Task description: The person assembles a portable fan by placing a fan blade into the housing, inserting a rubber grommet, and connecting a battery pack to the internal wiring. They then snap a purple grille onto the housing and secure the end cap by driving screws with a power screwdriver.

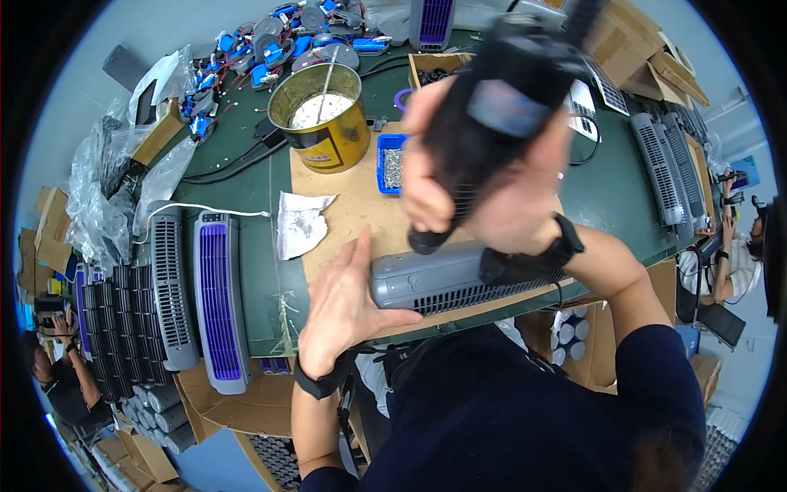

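A long grey slotted housing (426,279) lies lengthwise on a cardboard sheet in front of me. My left hand (348,299) is against its left end, fingers stretched out and thumb spread along the near edge. Above the housing, my right hand (500,172) is wrapped round a black electric screwdriver (484,115), blurred by motion. The screwdriver and hand hide part of the housing; I cannot tell whether the tip touches it. Just beyond are a blue tray (383,174) of small screws and a torn piece of white paper (300,225).
A yellow tin (328,143) with a stick in it stands on the cardboard sheet (352,215). Grey-and-purple slotted units (220,303) lie at left. Motors with blue parts (275,53) pile up at the back. More grey housings (660,168) lie right. Other people sit at both sides.
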Demonstrator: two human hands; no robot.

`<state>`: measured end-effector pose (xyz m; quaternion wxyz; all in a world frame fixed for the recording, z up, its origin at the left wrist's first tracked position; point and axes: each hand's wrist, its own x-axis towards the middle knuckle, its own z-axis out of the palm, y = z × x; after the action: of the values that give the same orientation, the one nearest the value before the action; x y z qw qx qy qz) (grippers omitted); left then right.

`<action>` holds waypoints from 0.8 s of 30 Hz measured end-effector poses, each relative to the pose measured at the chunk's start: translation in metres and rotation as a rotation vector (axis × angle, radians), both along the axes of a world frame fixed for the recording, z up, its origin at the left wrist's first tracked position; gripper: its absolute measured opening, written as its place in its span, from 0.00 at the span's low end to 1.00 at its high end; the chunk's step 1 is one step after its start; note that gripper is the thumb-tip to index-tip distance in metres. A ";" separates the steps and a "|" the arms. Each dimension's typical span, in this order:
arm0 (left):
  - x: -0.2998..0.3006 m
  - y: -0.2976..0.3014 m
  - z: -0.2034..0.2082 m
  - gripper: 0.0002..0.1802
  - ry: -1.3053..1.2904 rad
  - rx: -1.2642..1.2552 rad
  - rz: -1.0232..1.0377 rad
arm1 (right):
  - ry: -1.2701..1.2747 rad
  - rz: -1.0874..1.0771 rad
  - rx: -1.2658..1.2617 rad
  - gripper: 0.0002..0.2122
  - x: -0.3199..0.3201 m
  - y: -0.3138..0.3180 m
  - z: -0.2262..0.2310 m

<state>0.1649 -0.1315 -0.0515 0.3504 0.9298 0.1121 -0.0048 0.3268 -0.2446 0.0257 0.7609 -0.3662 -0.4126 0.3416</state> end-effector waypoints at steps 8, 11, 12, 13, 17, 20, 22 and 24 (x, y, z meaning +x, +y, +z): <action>0.000 -0.001 -0.018 0.53 -0.038 -0.209 -0.029 | -0.056 0.045 -0.286 0.45 -0.007 0.031 -0.033; 0.000 0.001 -0.017 0.50 -0.018 -0.224 -0.051 | -0.014 0.216 -0.169 0.41 -0.009 0.018 -0.047; 0.001 0.000 -0.015 0.48 -0.001 -0.190 -0.048 | -0.144 0.235 -0.146 0.41 -0.007 0.014 -0.049; -0.002 0.000 -0.014 0.42 -0.066 -0.210 -0.060 | -0.276 0.254 -0.126 0.42 -0.007 0.011 -0.050; -0.001 0.002 -0.011 0.35 -0.065 -0.272 -0.089 | -0.258 0.251 0.005 0.43 -0.011 0.022 -0.061; -0.006 0.001 -0.019 0.33 -0.009 -0.220 -0.085 | -0.292 0.199 -0.018 0.45 -0.012 0.029 -0.065; -0.002 0.000 -0.014 0.31 -0.016 -0.145 -0.101 | -0.251 0.187 0.011 0.44 -0.014 0.030 -0.059; 0.001 0.000 -0.010 0.44 0.071 -0.218 -0.070 | -0.216 0.166 0.028 0.42 -0.017 0.030 -0.061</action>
<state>0.1655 -0.1318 -0.0618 0.4449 0.8888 0.0904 -0.0622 0.3093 -0.2142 -0.0350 0.6863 -0.3547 -0.5256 0.3563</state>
